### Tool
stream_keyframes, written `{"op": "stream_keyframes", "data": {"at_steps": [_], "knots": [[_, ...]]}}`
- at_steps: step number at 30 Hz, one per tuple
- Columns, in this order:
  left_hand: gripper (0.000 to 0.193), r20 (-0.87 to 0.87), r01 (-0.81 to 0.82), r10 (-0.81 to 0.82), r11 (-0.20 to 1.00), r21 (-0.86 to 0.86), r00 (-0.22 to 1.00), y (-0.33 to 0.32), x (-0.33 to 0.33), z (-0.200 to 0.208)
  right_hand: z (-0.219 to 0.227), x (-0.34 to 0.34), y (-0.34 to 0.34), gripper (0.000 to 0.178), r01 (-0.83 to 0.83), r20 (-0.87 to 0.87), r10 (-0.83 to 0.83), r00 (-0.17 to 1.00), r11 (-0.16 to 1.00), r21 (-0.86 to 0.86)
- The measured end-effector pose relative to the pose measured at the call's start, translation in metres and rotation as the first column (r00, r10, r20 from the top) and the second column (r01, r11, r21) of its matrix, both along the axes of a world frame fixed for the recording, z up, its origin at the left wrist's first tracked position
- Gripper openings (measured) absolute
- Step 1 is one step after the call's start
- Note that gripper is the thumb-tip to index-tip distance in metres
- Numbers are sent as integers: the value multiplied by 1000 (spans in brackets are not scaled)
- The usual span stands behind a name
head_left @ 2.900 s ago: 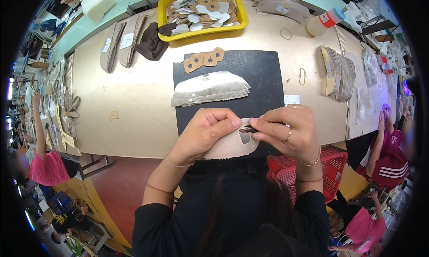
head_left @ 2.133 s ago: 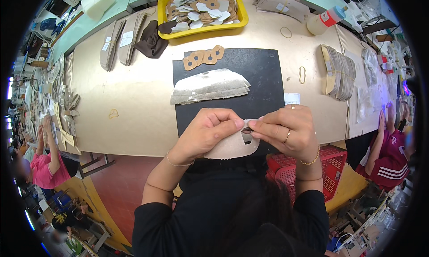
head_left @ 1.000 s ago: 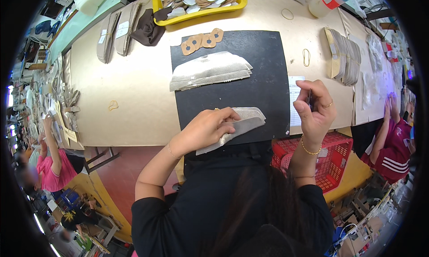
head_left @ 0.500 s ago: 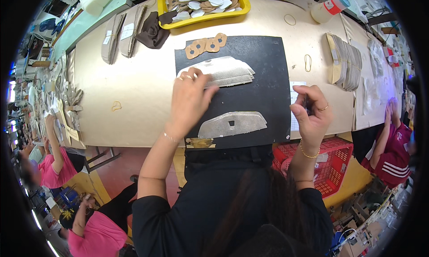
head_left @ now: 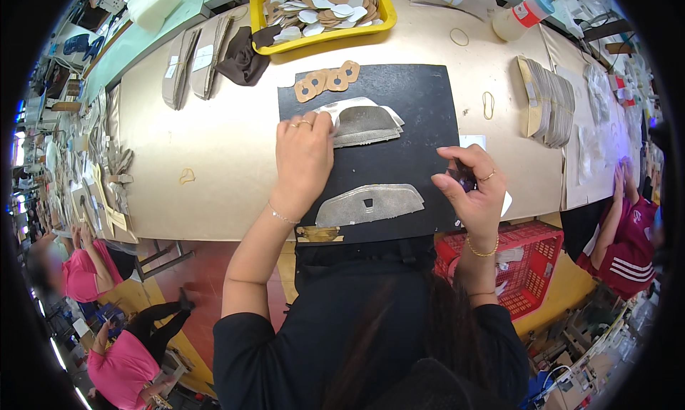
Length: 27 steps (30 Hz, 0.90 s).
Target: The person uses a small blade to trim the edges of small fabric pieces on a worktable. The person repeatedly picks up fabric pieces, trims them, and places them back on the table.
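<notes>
A small stack of grey, curved-edged sheet pieces (head_left: 371, 133) lies on the black board (head_left: 399, 164). My left hand (head_left: 307, 149) is closed at the stack's left end, pinching the top piece, which looks bent up; the fingertips are partly hidden. Nearer to me, a similar grey piece (head_left: 392, 201) with a small dark square opening lies flat on the board. Over the board's right edge, my right hand (head_left: 479, 189) curls around a small dark, shiny object (head_left: 464, 174) whose kind I cannot make out. Several tan pieces with holes (head_left: 327, 82) overlap behind the stack.
Behind the board stands a yellow tray (head_left: 325, 40) of tan and white pieces. A dark cloth (head_left: 242, 62), bundled pieces (head_left: 548, 103), a bottle (head_left: 524, 17) and rubber bands (head_left: 488, 105) lie around. A red basket (head_left: 531, 267) sits below the table's edge at right. Co-workers are at both sides.
My left hand has closed on the stack's left end, and the top piece has bent upward. My right hand has moved left toward the board with the dark object.
</notes>
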State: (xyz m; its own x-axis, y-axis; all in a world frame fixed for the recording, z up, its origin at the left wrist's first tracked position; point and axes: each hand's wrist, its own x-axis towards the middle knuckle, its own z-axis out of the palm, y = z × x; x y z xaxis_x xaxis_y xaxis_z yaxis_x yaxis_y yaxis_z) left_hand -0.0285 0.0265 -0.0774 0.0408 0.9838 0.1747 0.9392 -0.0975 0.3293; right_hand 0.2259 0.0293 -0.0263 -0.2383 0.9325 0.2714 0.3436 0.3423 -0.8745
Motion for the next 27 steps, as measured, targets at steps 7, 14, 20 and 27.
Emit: {"op": "stream_keyframes", "data": {"at_steps": [7,14,20,27], "knots": [[17,855,286,352,834,-471,380,-22,-3,40,-9,-5,7,51,55,-78,-70,995,983,-178],[14,960,300,254,912,-279,120,-35,14,66,-11,-11,13,59,-157,-588,-215,779,842,-516],[20,801,330,-156,942,-54,577,-34,13,56,1,-9,10,40,-191,-671,-49,740,941,-280],[26,974,265,156,944,-196,166,-34,29,54,23,-27,-8,23,-511,-122,517,847,856,75]]}}
